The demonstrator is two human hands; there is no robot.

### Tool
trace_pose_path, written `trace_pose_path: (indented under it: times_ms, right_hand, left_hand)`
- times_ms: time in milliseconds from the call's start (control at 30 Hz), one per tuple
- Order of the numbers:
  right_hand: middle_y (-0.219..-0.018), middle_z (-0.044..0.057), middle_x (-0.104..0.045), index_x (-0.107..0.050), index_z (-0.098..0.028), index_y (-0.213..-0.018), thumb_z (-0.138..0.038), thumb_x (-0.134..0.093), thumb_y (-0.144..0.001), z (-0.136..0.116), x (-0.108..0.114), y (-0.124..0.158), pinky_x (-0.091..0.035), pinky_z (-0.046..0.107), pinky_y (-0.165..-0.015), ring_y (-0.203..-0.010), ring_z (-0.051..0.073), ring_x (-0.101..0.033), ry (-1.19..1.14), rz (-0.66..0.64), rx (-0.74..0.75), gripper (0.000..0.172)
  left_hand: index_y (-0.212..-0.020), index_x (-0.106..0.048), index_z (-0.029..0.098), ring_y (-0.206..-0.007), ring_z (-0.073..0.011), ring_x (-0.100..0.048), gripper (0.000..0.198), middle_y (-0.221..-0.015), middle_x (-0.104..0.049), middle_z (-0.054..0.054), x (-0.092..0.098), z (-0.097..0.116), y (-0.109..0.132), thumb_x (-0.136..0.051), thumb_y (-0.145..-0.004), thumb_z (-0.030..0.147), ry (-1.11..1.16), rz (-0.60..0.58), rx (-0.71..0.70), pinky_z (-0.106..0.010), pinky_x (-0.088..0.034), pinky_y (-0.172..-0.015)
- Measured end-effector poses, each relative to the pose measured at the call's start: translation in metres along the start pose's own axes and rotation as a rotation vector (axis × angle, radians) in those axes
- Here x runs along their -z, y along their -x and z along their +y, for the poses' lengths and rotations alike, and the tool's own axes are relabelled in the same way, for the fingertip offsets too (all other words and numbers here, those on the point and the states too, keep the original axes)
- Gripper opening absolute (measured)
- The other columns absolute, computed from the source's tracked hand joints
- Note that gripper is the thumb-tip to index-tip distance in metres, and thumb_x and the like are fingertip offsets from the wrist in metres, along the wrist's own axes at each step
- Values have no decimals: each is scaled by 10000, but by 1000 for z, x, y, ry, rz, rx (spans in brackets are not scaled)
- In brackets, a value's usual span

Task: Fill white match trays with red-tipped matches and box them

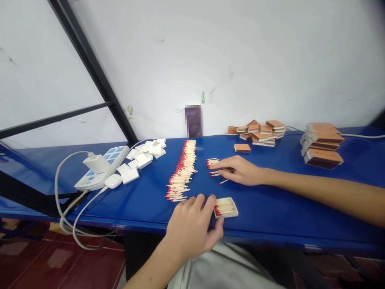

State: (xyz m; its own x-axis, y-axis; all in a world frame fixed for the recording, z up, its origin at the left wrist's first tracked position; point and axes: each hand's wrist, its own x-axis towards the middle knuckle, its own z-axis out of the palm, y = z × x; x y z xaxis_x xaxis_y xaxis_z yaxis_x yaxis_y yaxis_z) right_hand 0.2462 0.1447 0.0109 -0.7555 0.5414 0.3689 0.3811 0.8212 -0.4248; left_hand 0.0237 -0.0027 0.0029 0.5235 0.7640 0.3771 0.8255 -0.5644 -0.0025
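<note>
My left hand (192, 224) grips the left end of a small white matchbox tray (236, 209) between thumb and fingers, at the front edge of the table. Red-headed matches (225, 208) lie in the tray, heads to the left. Beyond it, my right hand (242, 170) reaches in from the right, index finger and thumb apart over a small group of loose matches (212, 161). Its fingertips rest on or just above them, and the other fingers are partly hidden. Left of both hands runs a long row of matches (185, 166), heads to the left.
White empty trays (130, 174) lie in a heap on the left, near a power strip (105, 164) with a plug and cables. Brown matchbox sleeves (261, 134) are piled at the back, and more are stacked (323, 156) at the right. A dark blurred rectangle (194, 121) stands against the wall.
</note>
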Motion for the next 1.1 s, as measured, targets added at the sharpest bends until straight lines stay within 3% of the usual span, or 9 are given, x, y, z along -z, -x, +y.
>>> trace_pose_path:
  times_ms: [200,600,1100]
  right_hand:
    - [-832,64,-622,-750,-191,-1081,-261,-498,-938,-6,4,-2,-409,257,-653,-693,144,-551,125,-8,68,298]
    - [-834,60,-647,-744,-170,-1040,-217,-514,-920,-7,4,-3,-430,250,-669,-715,145,-579,87,9,72,264]
    - [-737,42,-597,-756,-146,-900,-228,-524,-920,-7,6,-1,-397,233,-616,-645,122,-540,54,-4,189,246]
  left_hand:
    - [-1185,-482,201,-716,-248,-600,298,-885,-583,-34,0,-1,-1,-407,-946,363,-5,21,-11,-373,-476,-574]
    - [-1187,-482,204,-705,-243,-600,302,-888,-587,-33,-2,-2,-1,-415,-941,365,-13,33,-22,-370,-473,-571]
    - [-1185,-481,207,-714,-246,-601,297,-887,-589,-32,-1,-1,-1,-422,-938,361,-20,36,-14,-371,-473,-580]
